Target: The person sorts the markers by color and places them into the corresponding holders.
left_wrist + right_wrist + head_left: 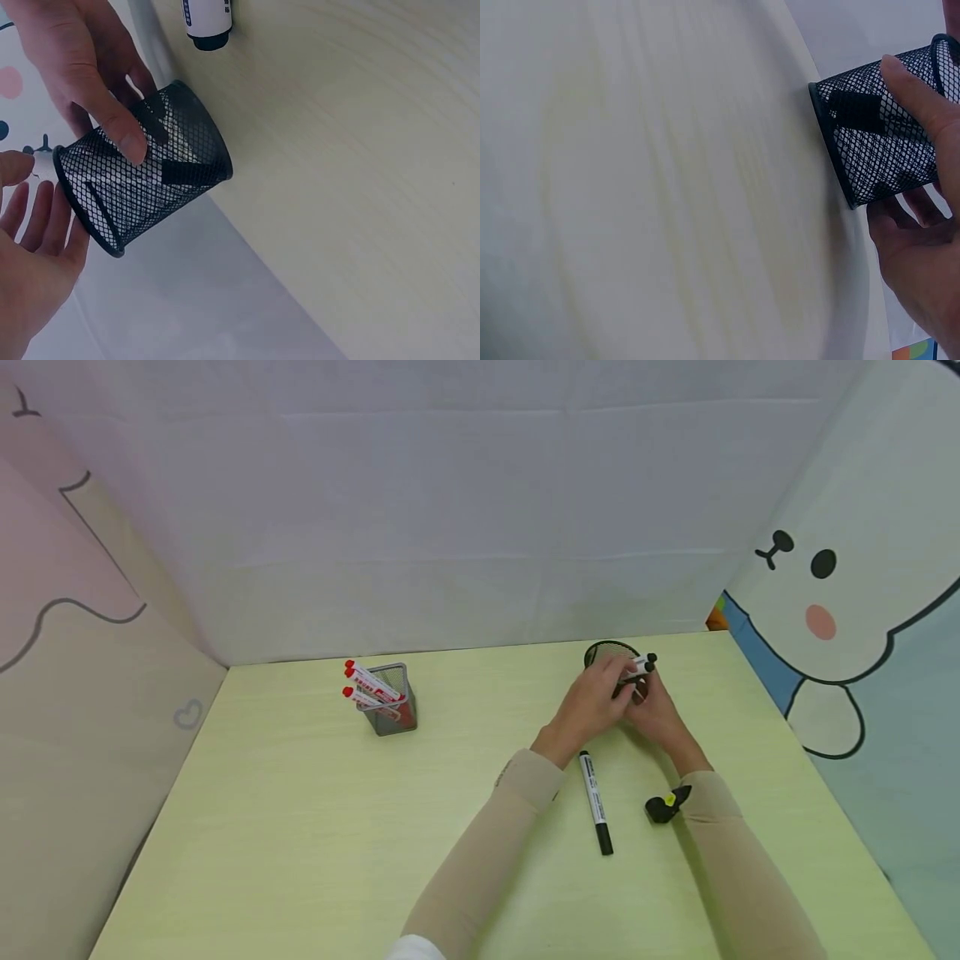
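In the left wrist view a round black mesh pen holder (pixel 142 169) lies tilted in my right hand (pixel 75 60), thumb on its near side and fingers round the far side. Over its rim is my left hand (pixel 596 702), fingers extended along the edge and thumb apart from them. White markers (pixel 640 667) with black ends stick out of the holder beside the left fingertips. Dark bands show through the mesh. Whether the holder touches the table is hidden. Another black-capped marker (pixel 593 797) lies on the table between the forearms.
A square grey mesh holder (pixel 397 722) with several red-capped markers (pixel 375 683) stands at left on the pale table (pixel 300 827). By the right cuff is a small black object with a yellow patch (pixel 663 810). Printed curtains hang behind and at both sides.
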{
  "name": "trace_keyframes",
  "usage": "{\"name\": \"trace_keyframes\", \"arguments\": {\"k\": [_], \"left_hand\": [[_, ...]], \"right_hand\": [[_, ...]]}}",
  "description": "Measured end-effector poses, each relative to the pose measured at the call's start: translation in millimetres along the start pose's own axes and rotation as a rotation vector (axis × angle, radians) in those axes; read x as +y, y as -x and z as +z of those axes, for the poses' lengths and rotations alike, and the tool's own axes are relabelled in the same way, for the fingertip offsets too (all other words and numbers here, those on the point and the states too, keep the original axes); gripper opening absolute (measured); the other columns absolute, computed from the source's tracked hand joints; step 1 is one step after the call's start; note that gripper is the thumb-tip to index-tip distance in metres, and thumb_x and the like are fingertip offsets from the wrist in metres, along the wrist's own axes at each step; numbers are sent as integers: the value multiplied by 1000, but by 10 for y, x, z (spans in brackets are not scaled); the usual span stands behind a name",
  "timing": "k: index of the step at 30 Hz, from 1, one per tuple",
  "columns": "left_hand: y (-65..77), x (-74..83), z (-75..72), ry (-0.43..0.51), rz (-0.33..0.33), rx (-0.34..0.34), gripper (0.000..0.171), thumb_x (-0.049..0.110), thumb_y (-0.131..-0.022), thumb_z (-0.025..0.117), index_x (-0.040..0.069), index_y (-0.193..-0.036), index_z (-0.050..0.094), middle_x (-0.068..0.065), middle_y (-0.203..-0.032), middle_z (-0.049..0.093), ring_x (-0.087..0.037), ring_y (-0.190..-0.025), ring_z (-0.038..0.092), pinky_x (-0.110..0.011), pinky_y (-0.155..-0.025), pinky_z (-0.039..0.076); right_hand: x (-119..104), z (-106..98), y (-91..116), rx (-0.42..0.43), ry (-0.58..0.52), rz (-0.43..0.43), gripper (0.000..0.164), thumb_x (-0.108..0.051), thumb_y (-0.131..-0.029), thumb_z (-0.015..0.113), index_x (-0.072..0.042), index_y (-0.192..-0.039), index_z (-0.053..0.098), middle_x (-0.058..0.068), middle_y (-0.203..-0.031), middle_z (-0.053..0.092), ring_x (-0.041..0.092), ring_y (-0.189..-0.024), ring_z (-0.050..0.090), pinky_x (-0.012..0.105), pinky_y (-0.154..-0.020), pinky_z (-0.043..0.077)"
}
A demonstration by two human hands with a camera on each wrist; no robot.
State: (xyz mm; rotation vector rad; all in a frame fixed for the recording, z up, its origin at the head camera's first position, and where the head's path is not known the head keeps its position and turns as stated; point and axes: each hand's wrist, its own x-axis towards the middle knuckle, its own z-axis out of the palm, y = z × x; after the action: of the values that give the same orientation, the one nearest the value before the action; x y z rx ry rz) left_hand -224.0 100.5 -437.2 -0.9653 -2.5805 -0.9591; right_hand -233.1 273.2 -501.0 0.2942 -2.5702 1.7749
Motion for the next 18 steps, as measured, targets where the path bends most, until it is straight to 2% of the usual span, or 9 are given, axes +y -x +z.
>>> {"name": "trace_keyframes", "arguments": {"k": [9,14,18], "left_hand": [[45,19,-47,23,-22,61,25,13,-101,66,7,-125,63,-6,-122,65,-17,-111,62,-20,-93,47],[94,50,-83,63,-73,96,26,14,-101,67,6,-126,63,-7,-121,66,-17,-110,62,-19,-89,48],[148,75,-110,134,-127,132,26,12,-100,67,5,-125,63,-8,-118,66,-18,-105,64,-16,-83,49]], "right_hand": [[6,11,2,2,-37,6,77,10,-93,61,3,-156,17,26,-160,24,47,-150,24,54,-121,24],[5,6,4,0,-32,16,81,8,-93,65,2,-157,16,27,-161,24,46,-150,24,54,-121,24],[1,8,0,1,-25,20,82,6,-93,68,2,-157,17,27,-160,26,45,-150,26,54,-120,26]]}}
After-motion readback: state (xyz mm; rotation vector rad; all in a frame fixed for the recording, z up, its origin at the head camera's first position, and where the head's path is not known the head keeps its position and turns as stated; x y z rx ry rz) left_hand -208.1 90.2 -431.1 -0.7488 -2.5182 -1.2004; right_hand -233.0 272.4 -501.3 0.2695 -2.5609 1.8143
